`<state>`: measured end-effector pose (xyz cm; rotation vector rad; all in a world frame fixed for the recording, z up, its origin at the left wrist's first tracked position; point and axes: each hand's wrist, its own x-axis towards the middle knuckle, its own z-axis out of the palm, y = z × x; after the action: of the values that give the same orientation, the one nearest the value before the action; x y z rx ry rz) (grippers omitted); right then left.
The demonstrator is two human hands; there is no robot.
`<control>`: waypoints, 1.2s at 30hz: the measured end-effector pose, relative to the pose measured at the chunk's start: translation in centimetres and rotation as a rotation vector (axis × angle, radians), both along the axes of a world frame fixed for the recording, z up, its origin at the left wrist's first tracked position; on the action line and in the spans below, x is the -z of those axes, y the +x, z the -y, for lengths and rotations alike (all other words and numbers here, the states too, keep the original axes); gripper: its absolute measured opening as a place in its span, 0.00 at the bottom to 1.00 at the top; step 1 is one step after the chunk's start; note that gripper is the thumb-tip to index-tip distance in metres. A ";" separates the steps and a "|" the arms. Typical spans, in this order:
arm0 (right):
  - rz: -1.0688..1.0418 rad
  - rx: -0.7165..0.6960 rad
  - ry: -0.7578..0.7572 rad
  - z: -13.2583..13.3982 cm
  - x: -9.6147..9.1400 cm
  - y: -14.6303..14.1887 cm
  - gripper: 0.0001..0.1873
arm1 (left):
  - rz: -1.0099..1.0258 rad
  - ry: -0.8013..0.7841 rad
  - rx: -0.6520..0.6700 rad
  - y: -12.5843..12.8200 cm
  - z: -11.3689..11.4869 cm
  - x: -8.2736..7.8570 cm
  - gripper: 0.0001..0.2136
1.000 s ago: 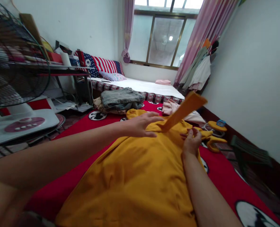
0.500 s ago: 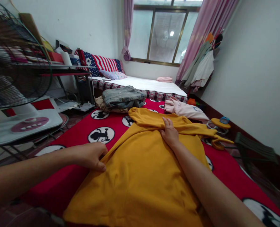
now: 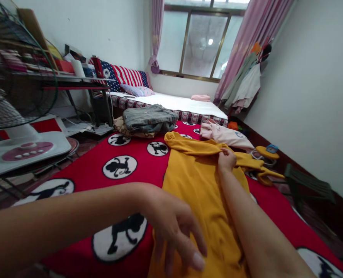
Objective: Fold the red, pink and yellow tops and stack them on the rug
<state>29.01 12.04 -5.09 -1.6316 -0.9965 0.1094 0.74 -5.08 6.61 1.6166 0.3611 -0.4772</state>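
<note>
Soft yellow garment, folded lengthwise on the red blanket, both hands on it.

Left hand (image 3: 174,227), fingers spread and loose, hovers over the near end of the garment (image 3: 200,185) by the blanket's (image 3: 81,170) near edge; whether it touches the cloth I cannot tell. Right hand (image 3: 226,159), fingers pinched on a fold at the far end, where a sleeve lies across. One garment in hand: light, limp, no stiffness, likely to sag and slide; best held at seams or corners. Beyond, at the blanket's far edge: one grey folded pile (image 3: 148,119), one pink garment (image 3: 226,134).
</note>
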 end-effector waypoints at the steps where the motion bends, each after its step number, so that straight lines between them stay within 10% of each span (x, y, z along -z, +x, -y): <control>1: -0.017 0.005 0.004 0.3 1.1 0.5 0.23 | 0.004 -0.043 0.067 1.0 -0.4 0.8 0.18; 3: -0.022 0.015 0.010 0.7 2.6 1.3 0.25 | 0.050 0.092 -0.014 2.6 -2.1 2.5 0.13; 7: 0.109 0.060 -0.055 1.3 2.7 1.6 0.33 | 0.130 1.026 -0.654 4.1 -7.6 6.3 0.11; 10: 0.289 0.014 -0.162 1.5 1.8 1.0 0.34 | 0.071 1.402 -0.911 4.5 -10.8 9.1 0.17; 14: 0.246 0.006 -0.039 1.6 1.1 1.1 0.23 | -0.035 1.465 -0.902 4.9 -11.9 11.6 0.26; 21: 0.004 0.529 0.521 3.0 -0.5 3.2 0.20 | 0.005 1.496 -0.789 5.7 -11.5 12.9 0.24; 30: 0.576 -0.410 0.118 0.3 -3.3 -8.6 0.18 | 0.080 1.495 -0.782 5.7 -11.7 13.4 0.24; 36: 0.743 -0.598 -0.246 -4.7 -3.6 -11.8 0.28 | 0.208 1.473 -0.834 5.5 -11.2 13.2 0.25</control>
<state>17.24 16.73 -1.46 -1.5613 -2.0991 0.0220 6.27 6.11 -6.55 2.5846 1.3453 0.8198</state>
